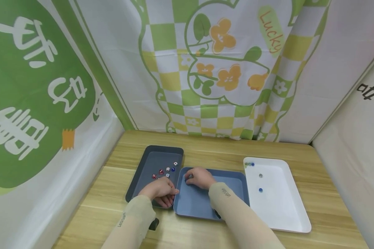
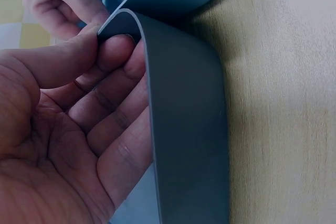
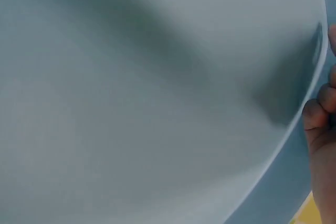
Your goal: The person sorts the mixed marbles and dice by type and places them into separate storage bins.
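Observation:
My left hand [image 1: 161, 191] is over the right side of a dark grey tray [image 1: 154, 159]. Up close in the left wrist view, its thumb and index finger pinch the tray's rim [image 2: 149, 77] at a corner. Several red, white and blue dice [image 1: 161, 171] lie in that tray. Inside the blue tray [image 1: 191, 205], near its upper left corner, is my right hand [image 1: 201, 177]. Its curled thumb and fingers pinch a small dark blue piece [image 1: 186, 180], mostly hidden by the fingers. The right wrist view shows only part of this hand, at the right edge.
To the right stands a white tray [image 1: 280, 204] holding several blue and clear marbles [image 1: 260, 190] along its left and upper part. All three trays sit side by side on a wooden table [image 1: 212, 150]. Printed curtains [image 1: 180, 83] hang around the table's back and sides.

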### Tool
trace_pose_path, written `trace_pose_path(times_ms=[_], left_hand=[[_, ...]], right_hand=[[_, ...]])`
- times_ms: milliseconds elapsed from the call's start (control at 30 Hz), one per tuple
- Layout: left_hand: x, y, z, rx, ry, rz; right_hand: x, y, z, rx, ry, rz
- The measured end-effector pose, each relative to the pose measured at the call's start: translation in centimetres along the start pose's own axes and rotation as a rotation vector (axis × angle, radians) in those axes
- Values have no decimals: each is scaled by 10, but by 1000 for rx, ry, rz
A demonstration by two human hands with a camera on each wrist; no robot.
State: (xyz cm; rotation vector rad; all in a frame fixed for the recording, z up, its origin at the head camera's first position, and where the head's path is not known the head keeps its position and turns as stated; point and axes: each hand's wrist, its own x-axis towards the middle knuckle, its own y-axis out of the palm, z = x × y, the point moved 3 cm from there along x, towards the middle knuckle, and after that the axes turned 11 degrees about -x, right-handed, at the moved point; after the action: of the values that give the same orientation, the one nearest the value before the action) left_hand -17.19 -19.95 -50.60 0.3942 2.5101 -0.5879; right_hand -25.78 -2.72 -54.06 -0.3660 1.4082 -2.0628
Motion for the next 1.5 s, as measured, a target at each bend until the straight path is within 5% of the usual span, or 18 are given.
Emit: trace_pose_path(times_ms=[600,1033,1500], left_hand=[[2,1,2,-9,9,12],[2,2,2,-11,5,11],[3,1,3,-27,17,19]], right_hand=[[-30,-55,-62,169,53,-106],[-75,-91,-131,207,285,-203],[-126,-113,-194,213,429,-305]])
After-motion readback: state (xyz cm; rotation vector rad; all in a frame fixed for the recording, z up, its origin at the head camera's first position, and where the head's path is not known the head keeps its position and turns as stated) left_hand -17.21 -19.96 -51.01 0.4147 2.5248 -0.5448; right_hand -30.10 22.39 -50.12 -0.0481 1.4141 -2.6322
